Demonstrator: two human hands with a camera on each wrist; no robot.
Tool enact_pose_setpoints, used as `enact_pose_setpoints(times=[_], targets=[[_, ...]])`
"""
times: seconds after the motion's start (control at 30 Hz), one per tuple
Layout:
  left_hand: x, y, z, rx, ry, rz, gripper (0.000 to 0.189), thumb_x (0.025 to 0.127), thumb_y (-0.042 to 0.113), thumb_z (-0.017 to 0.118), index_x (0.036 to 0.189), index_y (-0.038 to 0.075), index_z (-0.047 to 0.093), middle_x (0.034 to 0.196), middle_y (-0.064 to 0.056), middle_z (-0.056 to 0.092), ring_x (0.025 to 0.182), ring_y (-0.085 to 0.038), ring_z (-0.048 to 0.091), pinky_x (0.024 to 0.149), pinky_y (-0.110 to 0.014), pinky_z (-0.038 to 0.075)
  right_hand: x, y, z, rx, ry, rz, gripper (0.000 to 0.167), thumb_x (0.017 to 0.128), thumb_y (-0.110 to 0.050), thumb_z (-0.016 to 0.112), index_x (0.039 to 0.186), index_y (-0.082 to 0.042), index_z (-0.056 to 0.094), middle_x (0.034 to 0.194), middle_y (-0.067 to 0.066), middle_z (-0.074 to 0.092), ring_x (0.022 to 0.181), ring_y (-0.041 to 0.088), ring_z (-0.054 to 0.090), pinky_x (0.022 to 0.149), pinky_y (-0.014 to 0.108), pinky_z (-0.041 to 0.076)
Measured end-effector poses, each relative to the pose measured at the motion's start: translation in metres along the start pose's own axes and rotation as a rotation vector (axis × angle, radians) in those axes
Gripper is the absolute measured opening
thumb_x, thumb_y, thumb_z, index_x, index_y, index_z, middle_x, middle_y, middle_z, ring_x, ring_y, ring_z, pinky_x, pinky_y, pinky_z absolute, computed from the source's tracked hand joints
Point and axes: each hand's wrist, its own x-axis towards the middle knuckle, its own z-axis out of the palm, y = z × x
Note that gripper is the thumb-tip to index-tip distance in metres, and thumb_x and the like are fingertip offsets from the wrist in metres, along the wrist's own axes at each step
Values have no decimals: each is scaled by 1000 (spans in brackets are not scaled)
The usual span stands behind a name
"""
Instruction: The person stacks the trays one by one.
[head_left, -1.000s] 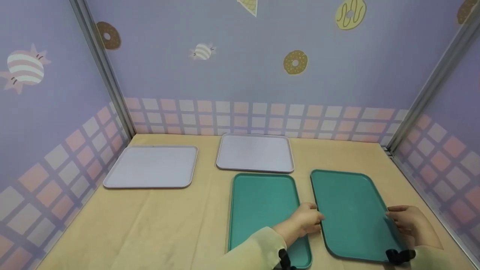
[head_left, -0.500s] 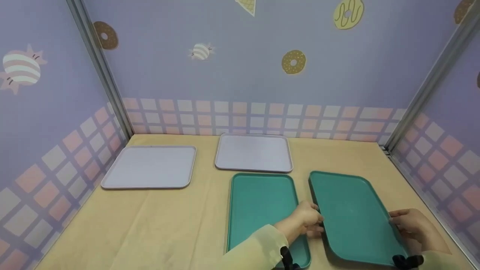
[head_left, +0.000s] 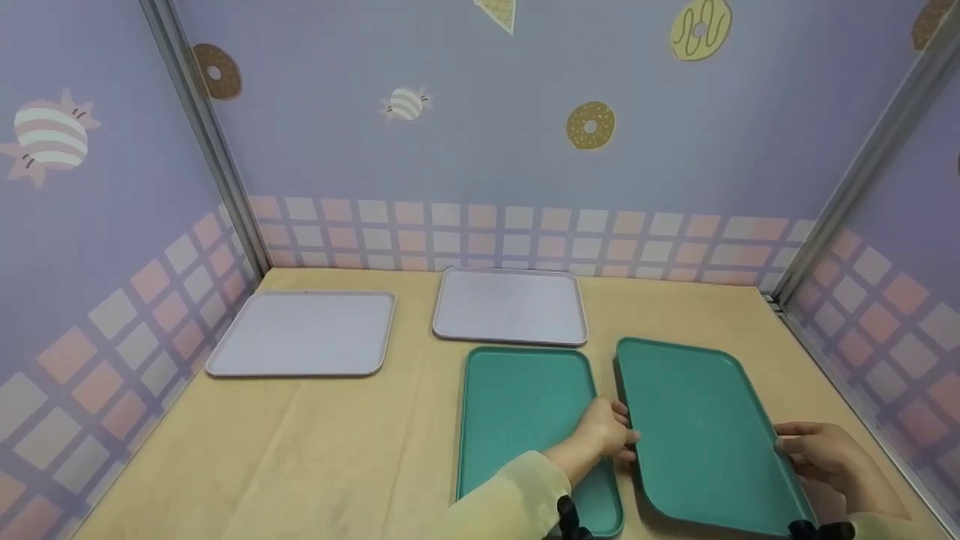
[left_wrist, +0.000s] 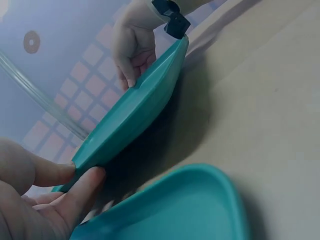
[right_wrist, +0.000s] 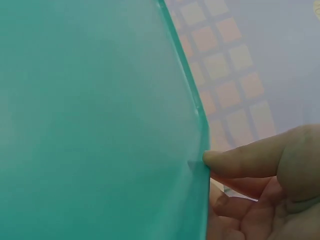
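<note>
A green tray (head_left: pixel 709 431) is held at its two long sides, raised off the table with a shadow beneath it in the left wrist view. My left hand (head_left: pixel 600 435) pinches its left edge between thumb and fingers. At the opposite edge, my right hand (head_left: pixel 825 454) grips the rim, thumb on top and the other fingers below, as the right wrist view shows. A second green tray (head_left: pixel 525 412) lies flat on the table just left of the held one, partly covered by my left forearm.
Two pale trays lie farther back: one pale tray (head_left: pixel 304 334) at the left, another pale tray (head_left: pixel 510 306) at the back middle. A yellow cloth (head_left: pixel 300 450) covers the table. Patterned walls (head_left: pixel 480 165) with metal corner posts (head_left: pixel 206 142) enclose it on three sides.
The held green tray has risen a little from the table, and its far end has shifted slightly left. Both hands keep their grip; the other trays stay put.
</note>
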Motion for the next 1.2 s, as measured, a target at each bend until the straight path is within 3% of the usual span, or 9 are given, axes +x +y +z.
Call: enact_pose_setpoints(times=[0.27,0.57,0.83,1.2], targets=[[5,1,-34,-43,-11,33,51,90,-11,69,138,2,59,115,-12,64,93,-28,72,72,-39,65,2,-23,10,23,-9,-54,59,102,-14,61,147,18,39,116,5,72,96,8,69,87,33,62],[-3,-7,-82,-71,-38,51,53,92,-6,69,143,4,57,129,-19,64,99,-29,74,76,-39,65,6,-51,43,18,11,-114,60,102,-11,61,146,21,37,130,31,64,100,14,72,88,37,63],[-20,-14,-129,-40,-15,50,54,92,-5,70,143,4,56,130,-19,64,101,-25,73,73,-35,65,6,-74,83,26,0,-193,55,102,-11,60,144,20,42,135,33,60,105,14,69,91,36,62],[-49,-33,-185,-23,10,55,56,92,-4,69,145,-1,52,128,-22,63,97,-23,73,76,-36,65,8,-96,147,63,12,-259,47,100,-6,62,139,17,51,132,32,62,108,24,70,92,39,62]])
